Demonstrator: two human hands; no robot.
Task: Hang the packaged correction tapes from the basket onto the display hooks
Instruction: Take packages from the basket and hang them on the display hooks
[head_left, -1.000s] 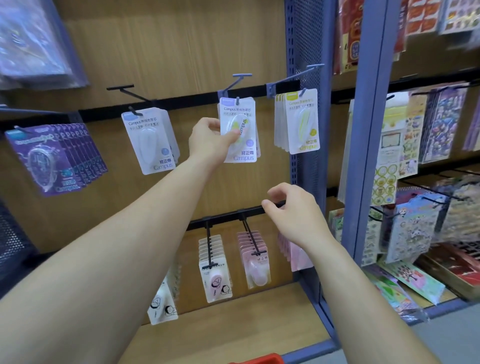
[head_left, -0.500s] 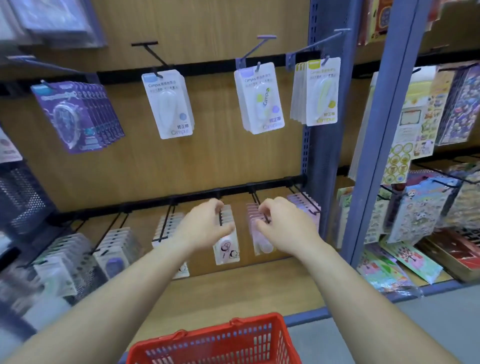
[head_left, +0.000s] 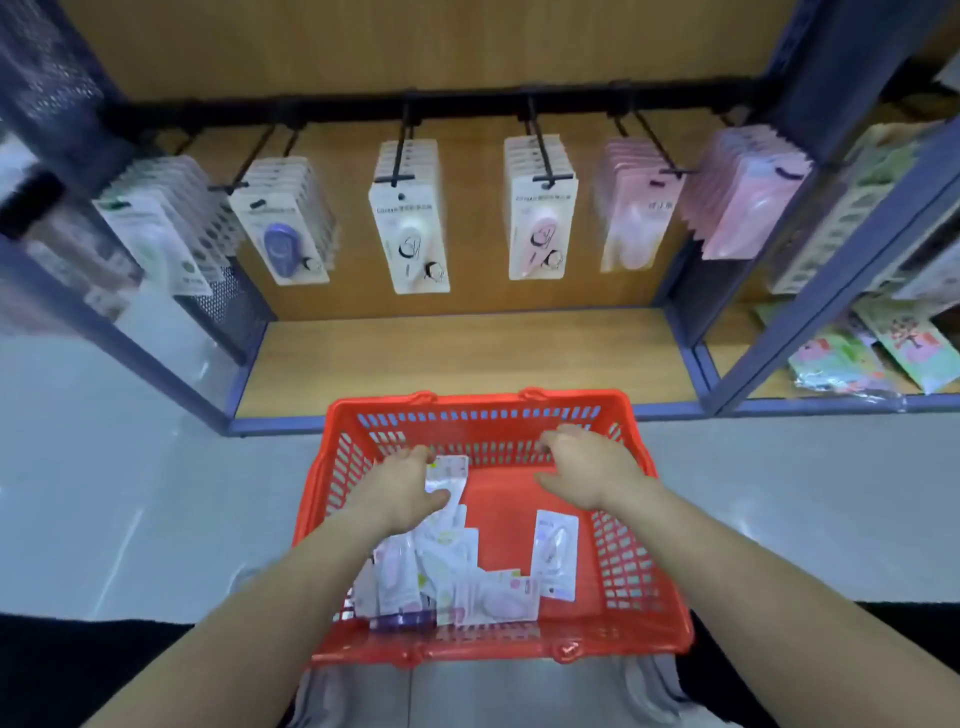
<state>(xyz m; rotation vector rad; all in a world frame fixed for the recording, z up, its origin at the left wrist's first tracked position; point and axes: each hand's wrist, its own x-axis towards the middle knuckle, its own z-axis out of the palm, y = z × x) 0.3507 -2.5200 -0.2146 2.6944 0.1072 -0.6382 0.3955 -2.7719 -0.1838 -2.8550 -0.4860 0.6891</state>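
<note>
Fingers of the left hand (head_left: 402, 491) are pinching a packaged correction tape (head_left: 451, 470) inside the red basket (head_left: 478, 401); right hand (head_left: 589, 467) is hovering open alongside.

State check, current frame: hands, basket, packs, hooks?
red basket: upright before shelf, partly filled.
correction tape packs: piled loose, basket's left side.
lone pack: propped apart, right of pile.
left hand: touching topmost pack; grip unclear.
right hand: open, empty, above basket.
display hooks: lower row loaded with stock.
</note>
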